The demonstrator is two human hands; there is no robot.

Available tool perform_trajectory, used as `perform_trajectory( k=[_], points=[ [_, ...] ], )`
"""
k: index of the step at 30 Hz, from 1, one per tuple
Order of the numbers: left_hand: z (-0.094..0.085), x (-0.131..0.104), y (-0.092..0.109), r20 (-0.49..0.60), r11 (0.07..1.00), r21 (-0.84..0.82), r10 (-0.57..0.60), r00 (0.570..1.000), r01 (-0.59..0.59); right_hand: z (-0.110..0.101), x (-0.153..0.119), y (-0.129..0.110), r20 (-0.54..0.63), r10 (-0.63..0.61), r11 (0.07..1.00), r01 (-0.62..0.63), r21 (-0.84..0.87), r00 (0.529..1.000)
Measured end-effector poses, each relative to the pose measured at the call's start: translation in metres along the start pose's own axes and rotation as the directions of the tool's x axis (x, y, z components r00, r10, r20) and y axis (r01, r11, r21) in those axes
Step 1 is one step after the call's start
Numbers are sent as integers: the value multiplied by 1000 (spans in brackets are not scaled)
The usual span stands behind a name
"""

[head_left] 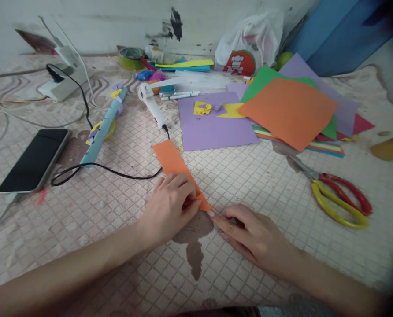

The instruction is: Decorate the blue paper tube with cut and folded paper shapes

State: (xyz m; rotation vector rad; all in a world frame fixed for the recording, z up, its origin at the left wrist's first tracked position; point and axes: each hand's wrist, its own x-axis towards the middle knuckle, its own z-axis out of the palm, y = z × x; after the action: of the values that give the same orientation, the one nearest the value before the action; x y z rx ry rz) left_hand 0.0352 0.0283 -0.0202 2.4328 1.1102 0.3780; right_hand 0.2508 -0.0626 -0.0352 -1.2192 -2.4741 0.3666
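Observation:
A folded orange paper strip (173, 160) lies slanted on the patterned cloth in front of me. My left hand (172, 202) is closed over its near end, with thumb and curled fingers at a fold. Under those fingers, part of the fold is hidden. From the right, my right hand (259, 240) reaches in with its index finger stretched out, the tip touching the strip's near right corner. Its other fingers are bent and apart from the paper. A black cord (127, 174) runs beside the strip to a white glue gun (153, 105).
Red-and-yellow-handled scissors (340, 200) lie at right, below stacked coloured sheets (289, 110). A purple sheet (216, 130) holds yellow paper scraps. At left are a phone (34, 160), a decorated blue paper strip (105, 123) and a power strip (64, 81). A plastic bag (249, 39) stands behind.

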Motion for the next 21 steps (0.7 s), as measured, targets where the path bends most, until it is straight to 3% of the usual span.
perform_trajectory(
  k=[12,21],
  points=[
    [0,2,0,5,999,-31,-24,1000,24,-4,8,-6,73,43,998,-46,37,996],
    [1,3,0,-10,999,-37,-29,1000,29,-3,-6,-1,-30,109,985,-103,141,994]
  ],
)
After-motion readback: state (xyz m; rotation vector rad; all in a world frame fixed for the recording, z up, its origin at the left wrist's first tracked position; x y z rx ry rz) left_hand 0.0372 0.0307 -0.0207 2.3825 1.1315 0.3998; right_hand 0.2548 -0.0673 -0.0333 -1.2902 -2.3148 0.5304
